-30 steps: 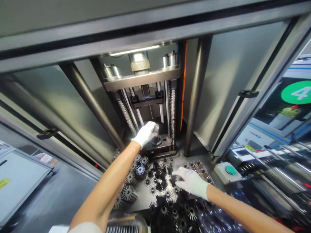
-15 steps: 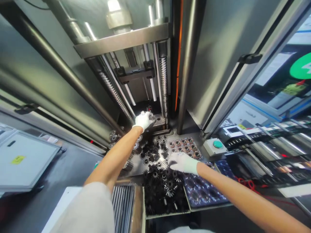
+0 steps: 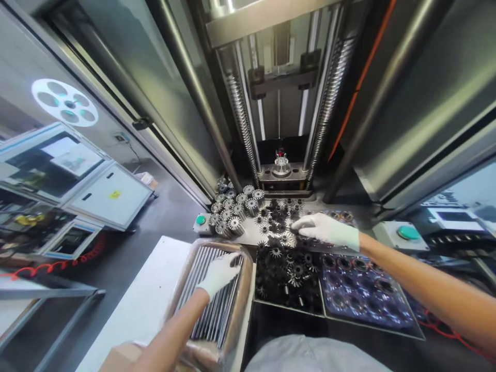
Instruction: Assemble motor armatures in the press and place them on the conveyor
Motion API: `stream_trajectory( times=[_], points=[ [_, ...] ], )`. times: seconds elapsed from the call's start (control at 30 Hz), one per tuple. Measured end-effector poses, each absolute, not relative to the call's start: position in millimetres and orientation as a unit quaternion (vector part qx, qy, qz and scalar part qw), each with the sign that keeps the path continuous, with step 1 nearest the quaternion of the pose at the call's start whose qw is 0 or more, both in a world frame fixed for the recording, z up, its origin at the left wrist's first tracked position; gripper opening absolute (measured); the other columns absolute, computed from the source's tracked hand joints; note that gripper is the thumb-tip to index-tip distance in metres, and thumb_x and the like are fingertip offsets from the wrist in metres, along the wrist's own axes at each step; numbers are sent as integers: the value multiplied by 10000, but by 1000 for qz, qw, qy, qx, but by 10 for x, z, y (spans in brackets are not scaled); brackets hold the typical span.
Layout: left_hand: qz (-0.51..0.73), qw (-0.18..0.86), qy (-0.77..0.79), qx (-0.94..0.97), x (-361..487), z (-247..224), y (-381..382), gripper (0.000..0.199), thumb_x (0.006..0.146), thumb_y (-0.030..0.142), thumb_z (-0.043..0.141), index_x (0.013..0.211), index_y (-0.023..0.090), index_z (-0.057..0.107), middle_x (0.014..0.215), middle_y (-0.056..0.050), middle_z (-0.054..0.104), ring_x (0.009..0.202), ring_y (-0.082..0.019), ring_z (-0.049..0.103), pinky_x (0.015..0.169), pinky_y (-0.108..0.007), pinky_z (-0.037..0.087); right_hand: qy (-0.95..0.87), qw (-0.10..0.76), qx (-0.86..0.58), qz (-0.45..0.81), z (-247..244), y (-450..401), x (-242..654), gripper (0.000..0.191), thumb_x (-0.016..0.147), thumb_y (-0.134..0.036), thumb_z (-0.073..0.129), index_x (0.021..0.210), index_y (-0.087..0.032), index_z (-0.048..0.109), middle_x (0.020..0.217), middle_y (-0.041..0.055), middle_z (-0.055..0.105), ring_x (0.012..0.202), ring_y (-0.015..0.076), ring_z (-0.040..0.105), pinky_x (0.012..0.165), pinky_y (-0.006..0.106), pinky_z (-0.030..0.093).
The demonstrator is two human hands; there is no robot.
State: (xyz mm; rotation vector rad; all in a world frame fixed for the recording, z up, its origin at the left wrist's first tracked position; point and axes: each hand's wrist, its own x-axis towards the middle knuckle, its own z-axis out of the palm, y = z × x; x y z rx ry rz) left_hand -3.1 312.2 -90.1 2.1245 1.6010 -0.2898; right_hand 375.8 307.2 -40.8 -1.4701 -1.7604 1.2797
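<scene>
Over the upper right of a plastic-lined box [image 3: 245, 299] of metal rods [image 3: 201, 289] is my white-gloved left hand [image 3: 219, 271], its fingers curled down at the rods. Whether a rod is between them is too small to tell. My right hand [image 3: 315, 228], also gloved, reaches over the dark star-shaped parts [image 3: 284, 237] on the metal table, fingertips at their right edge; what it may pinch is unclear. Behind, a toothed metal part [image 3: 281, 164] stands upright on the press base [image 3: 294, 186]. Stacks of silver slotted cores [image 3: 234, 209] stand left of the dark parts.
A blue tray [image 3: 364, 292] of ring-shaped parts lies at the right front. Green buttons stand on a left box [image 3: 200, 220] and a right box [image 3: 408, 232]. Press columns rise on both sides, and a white board [image 3: 135, 305] lies beside the rod box.
My left hand has moved from the press base down to the rod box, uncovering the toothed part. The view has turned left. My right hand stays over the dark parts.
</scene>
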Motion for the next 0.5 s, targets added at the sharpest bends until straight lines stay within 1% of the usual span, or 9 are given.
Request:
stream_trajectory(
  times=[0.07,0.1,0.17,0.23,0.27,0.3,0.37,0.43,0.5],
  points=[
    [-91,237,576,777,67,-1041,3111,479,794,317,536,1267,247,567,1303,-30,617,1207,-176,553,1044,-263,380,-640,297,-555,442,-344,3175,3688,243,737,-285,626,929,-219,760,958,23,737,800,201,666,776,299,520],
    [-86,235,579,776,105,-1084,3116,474,787,308,538,1254,234,577,1294,-44,623,1201,-187,558,1044,-275,382,-628,325,-568,421,-312,3259,3655,245,729,-286,641,931,-205,755,943,31,737,772,193,663,747,294,527],
    [-83,220,594,769,140,-1150,3130,490,765,275,544,1244,179,577,1232,-106,653,1152,-238,590,1013,-334,412,-589,396,-584,394,-250,3503,3603,347,719,-309,675,1037,-176,713,904,49,733,707,173,653,673,283,537],
    [-91,188,623,754,120,-1201,3125,530,751,217,523,1268,101,536,1125,-175,683,1068,-284,628,944,-385,449,-539,472,-588,375,-189,3837,3586,469,731,-345,683,1153,-145,644,860,61,728,628,151,636,601,273,536],
    [-94,176,640,742,89,-1217,3109,556,745,190,509,1287,64,503,1073,-194,690,1033,-296,639,910,-394,459,-522,500,-595,351,-159,4024,3593,483,748,-354,670,1174,-131,624,854,67,727,609,144,632,588,271,538],
    [-91,174,658,727,47,-1222,3082,579,744,174,496,1307,45,466,1022,-195,697,999,-297,648,880,-393,466,-515,516,-607,317,-129,4212,3611,464,767,-349,650,1170,-122,622,877,75,726,626,144,640,605,273,546],
    [-55,214,696,683,-65,-1196,2997,567,765,185,469,1321,78,435,945,-148,710,916,-268,668,832,-369,476,-517,519,-637,239,-70,4562,3676,379,794,-303,608,1121,-116,649,964,89,722,742,157,668,710,286,559],
    [20,320,725,610,-174,-1128,2908,498,788,238,471,1278,144,473,880,-85,718,780,-229,674,757,-344,495,-530,493,-664,187,-19,4843,3764,324,799,-248,579,1083,-129,679,1026,83,715,885,175,669,833,304,540],
    [107,422,734,520,-227,-1040,2882,424,795,325,516,1191,180,551,818,-53,714,669,-211,653,672,-343,512,-544,463,-679,170,21,5046,3852,307,793,-208,563,1059,-142,702,1050,73,712,975,191,652,917,321,504]
  ],
)
